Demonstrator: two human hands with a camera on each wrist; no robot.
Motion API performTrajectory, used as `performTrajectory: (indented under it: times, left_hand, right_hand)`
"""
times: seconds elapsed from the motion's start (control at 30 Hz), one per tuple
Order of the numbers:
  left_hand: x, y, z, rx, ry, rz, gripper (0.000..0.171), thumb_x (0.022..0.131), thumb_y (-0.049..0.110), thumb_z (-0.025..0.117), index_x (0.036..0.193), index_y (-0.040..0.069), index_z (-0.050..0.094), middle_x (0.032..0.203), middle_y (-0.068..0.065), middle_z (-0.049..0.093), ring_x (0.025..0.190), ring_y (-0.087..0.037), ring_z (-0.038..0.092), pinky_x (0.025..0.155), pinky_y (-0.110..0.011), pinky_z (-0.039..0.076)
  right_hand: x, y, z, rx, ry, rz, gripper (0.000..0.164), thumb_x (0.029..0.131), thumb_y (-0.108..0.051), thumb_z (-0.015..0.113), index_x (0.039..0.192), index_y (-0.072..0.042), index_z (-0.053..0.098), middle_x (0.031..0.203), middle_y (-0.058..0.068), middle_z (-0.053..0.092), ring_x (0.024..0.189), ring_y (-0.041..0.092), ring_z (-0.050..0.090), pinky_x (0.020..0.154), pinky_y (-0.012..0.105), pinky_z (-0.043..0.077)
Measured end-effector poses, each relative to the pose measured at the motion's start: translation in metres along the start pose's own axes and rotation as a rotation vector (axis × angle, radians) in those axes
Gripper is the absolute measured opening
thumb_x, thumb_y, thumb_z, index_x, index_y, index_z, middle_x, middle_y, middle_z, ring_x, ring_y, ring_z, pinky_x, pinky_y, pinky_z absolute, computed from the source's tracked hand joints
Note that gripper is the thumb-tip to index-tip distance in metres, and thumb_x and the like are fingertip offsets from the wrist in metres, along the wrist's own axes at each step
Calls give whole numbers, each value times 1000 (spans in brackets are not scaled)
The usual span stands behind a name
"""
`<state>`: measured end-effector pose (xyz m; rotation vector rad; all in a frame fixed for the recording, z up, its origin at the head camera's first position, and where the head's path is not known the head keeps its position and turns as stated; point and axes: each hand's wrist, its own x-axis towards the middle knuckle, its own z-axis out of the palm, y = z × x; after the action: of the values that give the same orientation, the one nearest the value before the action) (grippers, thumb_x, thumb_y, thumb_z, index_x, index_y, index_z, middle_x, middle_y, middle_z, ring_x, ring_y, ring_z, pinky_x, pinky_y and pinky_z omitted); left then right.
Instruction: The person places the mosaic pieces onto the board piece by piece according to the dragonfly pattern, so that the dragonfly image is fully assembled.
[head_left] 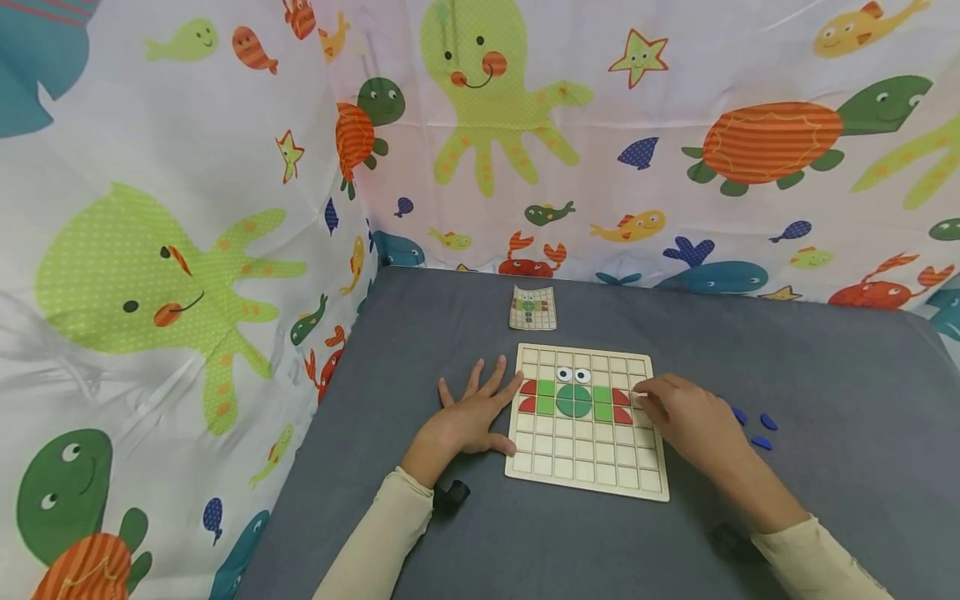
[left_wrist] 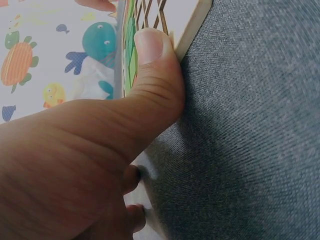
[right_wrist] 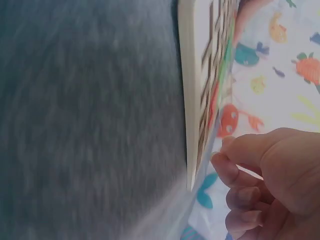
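Observation:
A square wooden grid board (head_left: 585, 467) lies on the grey cloth, bearing red, light green and dark green pieces and two eye pieces. My left hand (head_left: 468, 425) is spread beside its left side, an upper fingertip by the rim. In the left wrist view the left thumb (left_wrist: 152, 75) lies against the board's edge. Over the board's right edge is my right hand (head_left: 693, 421), fingertips close to the red quarter-round pieces (head_left: 622, 398). The right wrist view shows its thumb and forefinger tips together, the other fingers curled; no piece is visible between them.
Several small blue pieces (head_left: 762, 442) lie right of the right hand, one partly covered by it. Beyond the board stands a small curled pattern card (head_left: 533, 308) with a similar picture. Cloth curtains (head_left: 600, 183) printed with sea animals hang behind and at the left.

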<state>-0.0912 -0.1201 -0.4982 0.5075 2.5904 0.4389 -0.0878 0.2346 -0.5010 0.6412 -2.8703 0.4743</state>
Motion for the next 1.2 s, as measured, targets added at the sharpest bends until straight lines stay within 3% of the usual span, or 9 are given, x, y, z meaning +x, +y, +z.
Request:
performTrajectory:
  times: [0.23,0.4,0.63,0.83,1.2]
  left_hand:
    - [0,0,1,3,-10,-5,117,82,55,82,172,33,11,179,0,-9,163,-34,-15,113,-87,-5]
    - [1,1,1,5,-10,-5,116,83,55,82,172,33,11,179,0,-8,163,-34,-14,113,-87,-4]
    - [-1,2,-2,11,-16,0,117,83,53,82,172,34,9,178,0,-10,163,-34,-15,112,-87,-4]
    - [0,1,-1,3,-9,4,116,83,54,82,172,32,11,179,-1,-7,163,-35,-13,113,-87,-4]
    - [1,3,-2,-15,-21,-11,116,84,51,83,172,33,9,179,-1,-8,163,-36,-15,113,-86,-7]
  right_hand:
    - [-12,26,-19,-16,49,45,23,90,-8,84,113,-7,78,103,11,75,76,23,70,53,41,54]
    - [-25,49,-28,-47,86,44,26,86,-5,86,112,-8,79,99,9,73,74,25,69,54,48,55]
    - [-38,71,-37,-85,25,98,27,88,-5,85,114,-7,79,100,10,69,80,29,69,59,54,57]
    - [-44,82,-40,-118,-46,54,31,86,0,85,116,-5,79,106,12,69,92,36,69,72,61,59]
    - [-43,93,-35,-175,-54,-31,34,81,-1,88,114,-3,80,108,15,72,95,39,69,79,63,58]
